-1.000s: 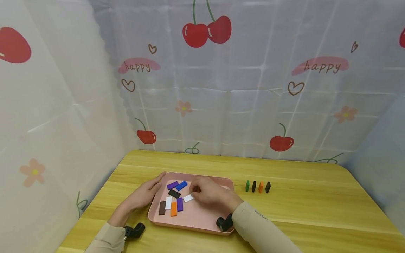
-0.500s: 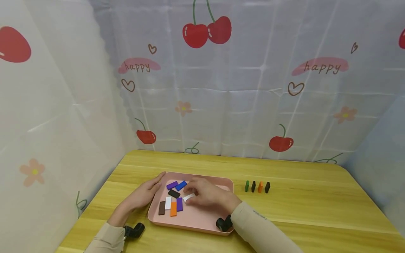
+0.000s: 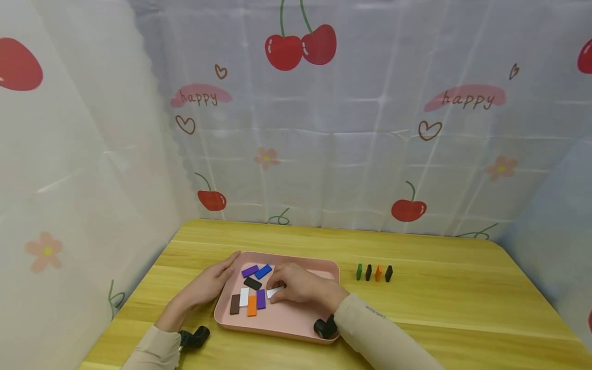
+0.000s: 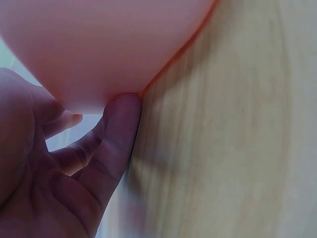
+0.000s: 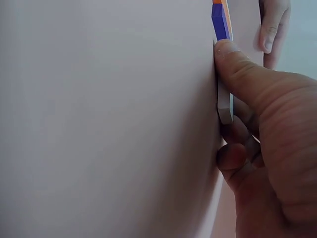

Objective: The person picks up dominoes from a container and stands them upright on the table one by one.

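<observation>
In the head view, my right hand is over the middle of the pink tray, pinching a white domino-like block by its edges between thumb and fingers. The right wrist view shows the thumb on one long edge of that white block, which lies on the tray floor. My left hand rests along the tray's left side; in the left wrist view its fairly straight fingers touch the outer wall. Left of the pinched block lie a purple block, an orange block, another white block and a brown block.
Farther back in the tray lie a black block, a blue block and a second purple block. On the table right of the tray, a green block, an orange block and two black ones stand upright in a row.
The right hand's fingers spread around the white block and then close on its edges, with the block shifting only slightly. My left hand stays at the tray's side.
</observation>
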{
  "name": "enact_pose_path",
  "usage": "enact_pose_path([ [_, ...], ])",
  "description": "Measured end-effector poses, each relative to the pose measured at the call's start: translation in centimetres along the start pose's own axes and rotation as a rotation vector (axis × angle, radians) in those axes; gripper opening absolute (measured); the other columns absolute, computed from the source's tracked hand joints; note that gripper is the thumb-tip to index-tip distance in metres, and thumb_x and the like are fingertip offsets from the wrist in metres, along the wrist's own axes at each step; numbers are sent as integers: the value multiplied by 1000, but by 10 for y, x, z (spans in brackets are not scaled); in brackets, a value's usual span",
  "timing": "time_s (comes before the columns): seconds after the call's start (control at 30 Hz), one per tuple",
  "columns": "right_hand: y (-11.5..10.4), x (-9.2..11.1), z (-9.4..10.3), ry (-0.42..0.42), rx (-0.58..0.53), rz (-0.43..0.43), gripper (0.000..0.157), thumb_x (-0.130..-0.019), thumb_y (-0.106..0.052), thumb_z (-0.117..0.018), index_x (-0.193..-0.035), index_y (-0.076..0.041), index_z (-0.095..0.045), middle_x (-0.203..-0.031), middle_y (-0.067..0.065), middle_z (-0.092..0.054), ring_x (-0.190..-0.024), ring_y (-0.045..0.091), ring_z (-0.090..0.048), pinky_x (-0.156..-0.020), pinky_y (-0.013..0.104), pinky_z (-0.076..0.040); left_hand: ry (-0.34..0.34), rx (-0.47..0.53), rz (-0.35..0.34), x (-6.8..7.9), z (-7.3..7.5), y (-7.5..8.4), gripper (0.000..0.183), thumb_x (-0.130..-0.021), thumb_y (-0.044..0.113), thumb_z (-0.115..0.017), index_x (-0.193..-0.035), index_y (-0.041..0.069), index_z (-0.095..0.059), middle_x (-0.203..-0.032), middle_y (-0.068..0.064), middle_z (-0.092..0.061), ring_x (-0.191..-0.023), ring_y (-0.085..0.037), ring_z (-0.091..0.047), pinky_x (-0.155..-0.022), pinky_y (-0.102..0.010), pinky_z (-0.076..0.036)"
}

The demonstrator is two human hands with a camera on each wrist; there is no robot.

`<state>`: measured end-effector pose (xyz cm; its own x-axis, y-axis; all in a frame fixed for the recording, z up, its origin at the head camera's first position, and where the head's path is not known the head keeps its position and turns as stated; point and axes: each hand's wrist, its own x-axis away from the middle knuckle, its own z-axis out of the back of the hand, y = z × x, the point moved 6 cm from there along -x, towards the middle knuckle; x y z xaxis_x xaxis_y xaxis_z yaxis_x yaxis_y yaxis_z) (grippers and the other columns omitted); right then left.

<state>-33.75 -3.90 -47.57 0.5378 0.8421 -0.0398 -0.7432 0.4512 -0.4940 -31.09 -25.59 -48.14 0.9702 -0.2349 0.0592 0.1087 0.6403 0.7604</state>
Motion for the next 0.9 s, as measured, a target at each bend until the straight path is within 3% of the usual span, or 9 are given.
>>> enact_pose_path([
  [0.27,-1,2,1,-11,5,-9,20,-94,-35,-77,-108,-22,-77,-98,-9,-64,-89,4,-54,-80,14,-49,-6,-7,13,-1,-2,-3,53,-114,26,-34,-166,19,-23,-171,-9,-26,-158,-34,-22,-128,-57,-20],
  [0.47,-1,6,7,-6,-36,-84,22,-96,-36,-74,-115,-24,-75,-108,-13,-68,-95,2,-58,-91,18,-53,-5,6,21,-2,-2,-4,53,-114,26,-35,-166,21,-25,-171,-8,-27,-158,-34,-23,-128,-58,-20],
  [0.73,-6,16,25,60,-124,-115,18,-96,-33,-75,-111,-26,-68,-98,-13,-62,-90,5,-57,-81,18,-53,-4,2,9,-1,-1,-1,53,-114,28,-34,-166,19,-24,-171,-9,-26,-158,-34,-22,-128,-57,-20],
  [0.9,-8,25,36,76,-160,-94,29,-99,-35,-71,-122,-19,-65,-101,-12,-62,-92,5,-58,-81,19,-54,-7,12,21,0,-2,-1,53,-114,27,-35,-166,20,-23,-171,-9,-26,-158,-34,-22,-128,-56,-20],
])
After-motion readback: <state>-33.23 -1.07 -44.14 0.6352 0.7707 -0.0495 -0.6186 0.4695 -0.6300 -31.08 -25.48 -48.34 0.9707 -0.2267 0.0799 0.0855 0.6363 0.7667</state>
